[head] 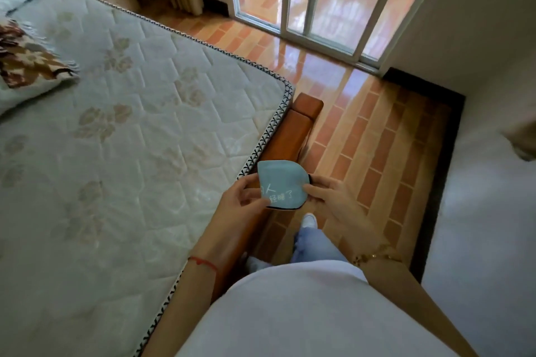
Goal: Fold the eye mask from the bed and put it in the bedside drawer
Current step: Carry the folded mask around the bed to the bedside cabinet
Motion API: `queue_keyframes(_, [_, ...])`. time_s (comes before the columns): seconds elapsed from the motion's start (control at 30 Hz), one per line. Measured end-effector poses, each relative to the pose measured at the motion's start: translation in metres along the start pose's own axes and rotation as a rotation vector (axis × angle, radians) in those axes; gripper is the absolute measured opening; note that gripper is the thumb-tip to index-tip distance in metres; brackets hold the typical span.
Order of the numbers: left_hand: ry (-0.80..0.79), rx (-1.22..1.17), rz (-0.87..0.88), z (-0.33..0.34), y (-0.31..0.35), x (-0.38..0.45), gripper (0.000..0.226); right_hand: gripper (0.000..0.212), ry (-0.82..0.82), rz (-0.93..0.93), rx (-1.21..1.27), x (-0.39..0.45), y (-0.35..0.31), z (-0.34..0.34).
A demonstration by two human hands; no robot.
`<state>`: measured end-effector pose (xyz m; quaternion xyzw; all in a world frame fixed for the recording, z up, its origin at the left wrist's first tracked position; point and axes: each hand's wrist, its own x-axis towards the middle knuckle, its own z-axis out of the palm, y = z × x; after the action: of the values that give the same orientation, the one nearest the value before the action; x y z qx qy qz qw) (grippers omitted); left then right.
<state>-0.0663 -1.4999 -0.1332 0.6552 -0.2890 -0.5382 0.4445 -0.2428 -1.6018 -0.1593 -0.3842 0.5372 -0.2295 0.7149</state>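
Lying across the left of the view, the pale quilted mattress (121, 113) with faint flower print is bare over most of its top; a brown-and-cream patterned blanket (27, 64) covers only its far left edge. Its black-and-white stitched border (271, 130) runs down to a rounded corner, and the orange-brown wooden bed frame (293, 130) juts out just beyond it. The left hand (239, 197), with a red string on the wrist, pinches the left side of the light blue fabric eye mask (282, 182) with white printed characters, fingers closed on the cloth. The mask is folded in half, held in the air over the frame's edge, just off the mattress border. The right hand (327, 193), a gold bracelet at its wrist, grips the mask's right side, thumb on top. Right of the bed, the glossy orange brick-pattern floor (374, 148) lies open up to the white-framed sliding glass door (313, 0) and the white wall (478, 38).
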Motion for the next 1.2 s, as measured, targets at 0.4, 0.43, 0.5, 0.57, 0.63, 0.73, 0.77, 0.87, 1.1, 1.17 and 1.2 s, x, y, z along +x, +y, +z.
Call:
queue_keyframes(0.4, [-0.195, 0.196, 0.084, 0.117, 0.047, 0.095, 0.048, 0.023, 0.231, -0.050, 0.172, 0.033, -0.044, -0.126])
queue_keyframes(0.43, [-0.203, 0.204, 0.088, 0.131, 0.052, 0.106, 0.048, 0.021, 0.235, -0.054, 0.171, 0.039, -0.053, -0.139])
queue_keyframes(0.5, [-0.223, 0.218, 0.092, 0.159, 0.064, 0.127, 0.048, 0.016, 0.238, -0.067, 0.149, 0.048, -0.073, -0.167])
queue_keyframes(0.57, [-0.237, 0.214, 0.104, 0.188, 0.074, 0.148, 0.047, 0.015, 0.233, -0.087, 0.122, 0.057, -0.094, -0.195])
queue_keyframes(0.63, [-0.248, 0.203, 0.111, 0.215, 0.083, 0.169, 0.049, 0.017, 0.227, -0.106, 0.120, 0.067, -0.111, -0.222])
queue_keyframes(0.73, [-0.253, 0.219, 0.117, 0.250, 0.096, 0.197, 0.052, 0.022, 0.240, -0.121, 0.101, 0.084, -0.134, -0.256])
queue_keyframes(0.77, [-0.257, 0.221, 0.119, 0.259, 0.100, 0.206, 0.053, 0.024, 0.253, -0.119, 0.103, 0.090, -0.140, -0.265])
queue_keyframes(0.87, [-0.260, 0.217, 0.115, 0.281, 0.112, 0.234, 0.054, 0.025, 0.271, -0.129, 0.142, 0.109, -0.156, -0.288])
queue_keyframes(1.1, [-0.271, 0.202, 0.111, 0.319, 0.145, 0.303, 0.050, 0.020, 0.270, -0.128, 0.188, 0.164, -0.197, -0.324])
queue_keyframes(1.17, [-0.273, 0.199, 0.112, 0.329, 0.154, 0.325, 0.048, 0.020, 0.282, -0.136, 0.186, 0.182, -0.208, -0.334])
queue_keyframes(1.2, [-0.275, 0.191, 0.108, 0.334, 0.158, 0.336, 0.047, 0.020, 0.290, -0.141, 0.179, 0.191, -0.214, -0.339])
